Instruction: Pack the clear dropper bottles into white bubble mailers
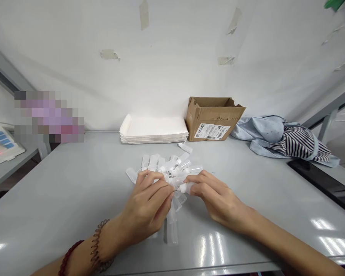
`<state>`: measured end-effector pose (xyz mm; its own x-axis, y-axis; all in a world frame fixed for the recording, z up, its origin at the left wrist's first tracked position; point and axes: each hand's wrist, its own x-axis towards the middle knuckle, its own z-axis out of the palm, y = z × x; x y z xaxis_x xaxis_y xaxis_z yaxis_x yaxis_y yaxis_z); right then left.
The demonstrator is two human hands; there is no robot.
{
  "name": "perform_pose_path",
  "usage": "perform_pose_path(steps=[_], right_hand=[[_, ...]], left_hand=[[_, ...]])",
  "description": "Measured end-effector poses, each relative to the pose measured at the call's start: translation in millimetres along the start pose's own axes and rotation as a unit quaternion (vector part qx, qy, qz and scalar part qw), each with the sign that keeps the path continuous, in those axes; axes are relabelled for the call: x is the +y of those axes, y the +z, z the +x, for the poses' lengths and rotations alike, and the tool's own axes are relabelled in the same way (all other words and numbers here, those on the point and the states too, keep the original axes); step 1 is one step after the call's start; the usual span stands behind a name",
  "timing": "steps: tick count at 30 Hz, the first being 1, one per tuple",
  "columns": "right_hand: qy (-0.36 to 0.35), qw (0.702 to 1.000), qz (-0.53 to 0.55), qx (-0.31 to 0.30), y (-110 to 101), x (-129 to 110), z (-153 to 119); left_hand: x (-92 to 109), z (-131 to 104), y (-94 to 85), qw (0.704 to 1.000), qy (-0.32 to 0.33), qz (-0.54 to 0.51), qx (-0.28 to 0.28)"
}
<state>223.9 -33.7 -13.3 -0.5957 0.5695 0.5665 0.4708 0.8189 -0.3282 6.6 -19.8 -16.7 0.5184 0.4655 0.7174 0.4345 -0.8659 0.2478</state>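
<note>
A cluster of small translucent plastic bottles (172, 226) with white caps lies on the grey table, fanned out around a middle point. Thin white loops show between several of them. My right hand (215, 193) pinches one small bottle (184, 188) at the right of the cluster, its white cap pointing left. My left hand (149, 199) is closed at the cluster's left side, thumb and fingertips pressed together close to that cap. What sits between the left fingertips is too small to make out. Both hands cover part of the cluster.
Behind the bottles stand a stack of white padded envelopes (155, 126) and an open cardboard box (215, 119) with a label. A light blue and striped cloth bag (276, 138) and a black phone-like slab (322, 184) lie at the right. One loose bottle (185, 147) rests near the envelopes.
</note>
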Motion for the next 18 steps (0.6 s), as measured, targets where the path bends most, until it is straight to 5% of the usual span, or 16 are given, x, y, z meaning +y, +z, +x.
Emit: perform_pose_path(steps=[7, 11, 18], right_hand=[[0.044, 0.997, 0.055, -0.028, -9, 12, 6], [0.120, 0.992, 0.032, 0.024, -14, 41, 5], [0.212, 0.975, 0.023, -0.070, 2, 90, 6]], left_hand=[[1, 4, -4.6, 0.999, -0.003, 0.020, -0.046], [-1, 6, -6.3, 0.998, -0.026, 0.029, -0.043], [-2, 7, -8.1, 0.996, -0.062, 0.049, -0.043]])
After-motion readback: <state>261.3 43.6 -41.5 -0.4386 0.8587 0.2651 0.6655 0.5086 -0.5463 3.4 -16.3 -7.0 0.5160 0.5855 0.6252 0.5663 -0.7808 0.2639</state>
